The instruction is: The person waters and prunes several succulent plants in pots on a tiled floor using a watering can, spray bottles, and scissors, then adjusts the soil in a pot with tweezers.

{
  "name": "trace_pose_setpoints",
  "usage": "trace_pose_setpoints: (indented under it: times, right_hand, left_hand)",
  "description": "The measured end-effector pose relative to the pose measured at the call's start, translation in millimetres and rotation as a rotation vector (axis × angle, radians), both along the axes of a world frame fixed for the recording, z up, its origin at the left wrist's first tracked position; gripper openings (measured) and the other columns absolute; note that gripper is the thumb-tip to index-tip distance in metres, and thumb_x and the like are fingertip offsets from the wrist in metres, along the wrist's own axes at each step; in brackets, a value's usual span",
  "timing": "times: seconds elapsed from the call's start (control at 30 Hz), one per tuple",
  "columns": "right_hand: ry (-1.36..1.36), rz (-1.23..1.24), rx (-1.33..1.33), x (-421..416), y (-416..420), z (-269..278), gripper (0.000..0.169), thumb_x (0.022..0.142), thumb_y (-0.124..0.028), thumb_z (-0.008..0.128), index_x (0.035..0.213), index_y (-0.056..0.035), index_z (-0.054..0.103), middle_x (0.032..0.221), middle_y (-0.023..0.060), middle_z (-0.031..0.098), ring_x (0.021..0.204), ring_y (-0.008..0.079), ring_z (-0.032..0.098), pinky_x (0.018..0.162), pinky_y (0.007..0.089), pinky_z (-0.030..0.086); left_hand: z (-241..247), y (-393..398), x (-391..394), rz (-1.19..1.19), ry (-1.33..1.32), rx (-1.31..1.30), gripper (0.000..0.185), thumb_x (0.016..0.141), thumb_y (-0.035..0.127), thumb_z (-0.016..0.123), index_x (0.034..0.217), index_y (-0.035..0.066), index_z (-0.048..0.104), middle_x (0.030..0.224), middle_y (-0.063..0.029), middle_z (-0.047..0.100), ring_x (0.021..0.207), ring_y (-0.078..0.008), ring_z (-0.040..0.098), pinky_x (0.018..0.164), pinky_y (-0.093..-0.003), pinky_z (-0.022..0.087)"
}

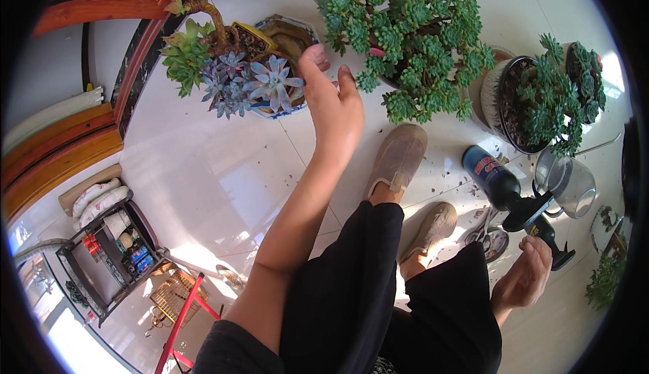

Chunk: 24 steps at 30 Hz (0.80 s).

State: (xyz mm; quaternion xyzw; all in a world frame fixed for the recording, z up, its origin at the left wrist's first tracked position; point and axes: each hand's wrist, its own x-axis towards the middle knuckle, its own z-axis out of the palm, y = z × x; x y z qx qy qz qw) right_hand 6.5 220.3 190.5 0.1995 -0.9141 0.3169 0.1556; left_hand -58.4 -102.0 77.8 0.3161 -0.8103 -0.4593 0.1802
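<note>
My left hand [332, 100] reaches up beside a blue-grey rosette succulent [274, 83]; its thumb and fingers are apart, and I cannot tell whether they touch a leaf. This plant sits with a green succulent [188, 54] and a yellow pot [253, 36] by an octagonal blue-and-white ceramic pot [311, 26]. Right of the hand spreads a large bushy green succulent [421, 44]. Low on the right, my right hand [525, 275] has curled fingers near a black spray bottle nozzle [560, 257]; whether it holds anything small is hidden.
A dark spray bottle [489, 176], a clear plastic container [565, 181], scissors [487, 242] and a potted succulent [542, 105] are on the right. Soil crumbs dot the tiles around my shoes [400, 156]. At the lower left are a red metal frame [185, 318], a wire basket [177, 295] and a shelf cart [109, 267].
</note>
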Motion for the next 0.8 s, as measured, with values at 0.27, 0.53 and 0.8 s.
trace_pose_setpoints:
  times: [0.27, 0.53, 0.8]
  right_hand:
    - [-0.017, 0.037, -0.017, 0.2, 3.6, -0.1, 0.024, 0.084, 0.016, 0.052, 0.105, 0.0062, 0.06, 0.096, 0.0216, 0.064, 0.084, 0.0295, 0.061, 0.068, 0.0341, 0.052]
    - [-0.023, 0.056, -0.008, 1.3, 6.6, -2.1, 0.022, 0.091, 0.014, 0.049, 0.108, 0.0057, 0.06, 0.1, 0.0217, 0.064, 0.087, 0.0279, 0.061, 0.068, 0.0321, 0.052]
    - [-0.028, 0.052, -0.01, 0.6, 6.5, -3.0, 0.02, 0.091, 0.013, 0.05, 0.107, 0.0062, 0.061, 0.1, 0.0215, 0.064, 0.087, 0.0278, 0.061, 0.068, 0.0316, 0.052]
  left_hand:
    - [-4.1, -9.4, -20.4, 0.185, 0.255, 0.934, 0.057, 0.082, -0.005, 0.043, 0.139, 0.004, 0.037, 0.129, -0.0132, 0.053, 0.116, -0.0225, 0.051, 0.096, -0.0348, 0.039]
    - [-21.4, -30.3, -30.3, 0.022, 0.235, 0.971, 0.063, 0.074, -0.008, 0.042, 0.134, 0.009, 0.039, 0.13, -0.0078, 0.053, 0.116, -0.0189, 0.054, 0.096, -0.0378, 0.04]
    - [-14.9, -37.7, -32.1, 0.02, 0.222, 1.147, 0.059, 0.07, -0.012, 0.043, 0.126, 0.003, 0.054, 0.12, -0.0103, 0.062, 0.115, -0.0233, 0.057, 0.101, -0.0342, 0.042]
